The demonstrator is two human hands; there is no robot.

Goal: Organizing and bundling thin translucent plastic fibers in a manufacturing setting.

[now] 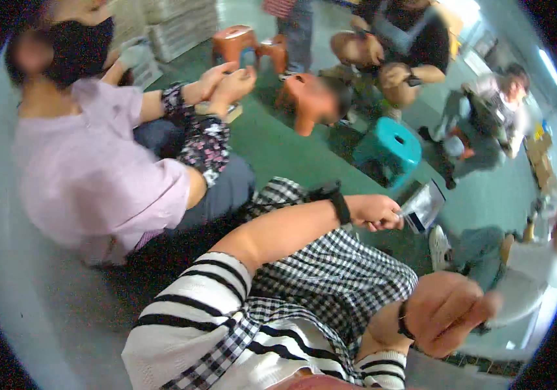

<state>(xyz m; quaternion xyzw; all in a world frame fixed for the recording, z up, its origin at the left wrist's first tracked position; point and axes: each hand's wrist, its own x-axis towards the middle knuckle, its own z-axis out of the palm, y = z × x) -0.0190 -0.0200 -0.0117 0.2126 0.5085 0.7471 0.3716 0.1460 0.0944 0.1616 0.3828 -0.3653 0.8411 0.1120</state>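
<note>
Your left hand (pixel 377 212) pinches 1 clear packet (pixel 426 204) by its left edge, above the green floor (pixel 266 144) near the teal stool (pixel 392 148). Your right hand (pixel 449 314) is curled; I cannot tell whether it grasps anything.

Plastic stools (pixel 382 148) on green floor (pixel 490 203)

Shows the left hand (pixel 376 211) pinching the near edge of a clear, dark-edged packet (pixel 426 205), with the right hand (pixel 449 315) closer to the camera, its fingers curled and blurred, contents unclear. Includes a checked black-and-white garment (pixel 337 263) across the lap. Places beyond these a turquoise stool (pixel 392 153), an orange stool (pixel 301 101) farther back and, at left, a co-worker in a pink shirt (pixel 96 175).
</note>
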